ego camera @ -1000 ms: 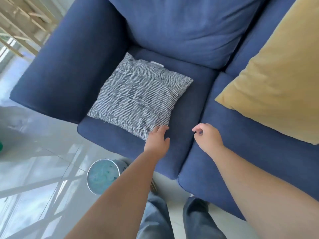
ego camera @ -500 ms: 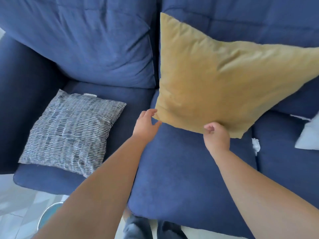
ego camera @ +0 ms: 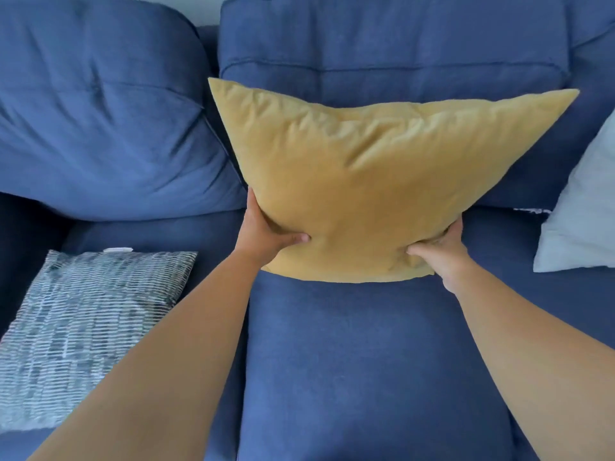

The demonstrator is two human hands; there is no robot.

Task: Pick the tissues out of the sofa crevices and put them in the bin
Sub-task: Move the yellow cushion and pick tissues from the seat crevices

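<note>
2 bare forearms reach over the blue sofa's seat cushion [ego camera: 366,361]. The left hand [ego camera: 263,232] and right hand [ego camera: 444,249] each grip a lower corner of the yellow pillow [ego camera: 376,181]. A patterned pillow [ego camera: 86,327] lies left, a pale pillow [ego camera: 585,207] right. No tissue is clearly visible.

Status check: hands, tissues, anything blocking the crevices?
Left hand and right hand both gripping yellow cushion at its lower corners. No tissue in view. Cushion covers the seat-back crevice; patterned cushion lies on the left seat.
</note>
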